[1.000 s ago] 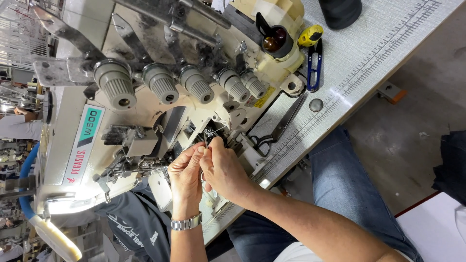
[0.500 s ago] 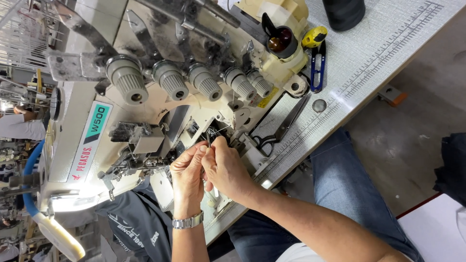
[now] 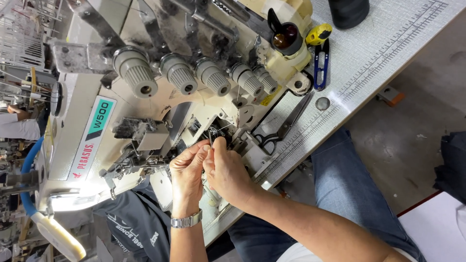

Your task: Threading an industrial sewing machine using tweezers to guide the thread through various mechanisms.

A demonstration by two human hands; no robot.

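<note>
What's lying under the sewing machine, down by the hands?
Dark printed fabric shows beneath the sewing machine, below the left hand. How far it reaches under the machine is hidden by the right hand and machine body.

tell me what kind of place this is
Most likely a garment factory or sewing workshop. An industrial sewing machine with a row of tension knobs sits on a ruled work table, with scissors and thread snips beside it. Both hands work at its threading parts.

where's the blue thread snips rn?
Head view, upper right: the blue snips lie on the table, beside the machine's right end, under a yellow tool, above the black scissors.
</note>
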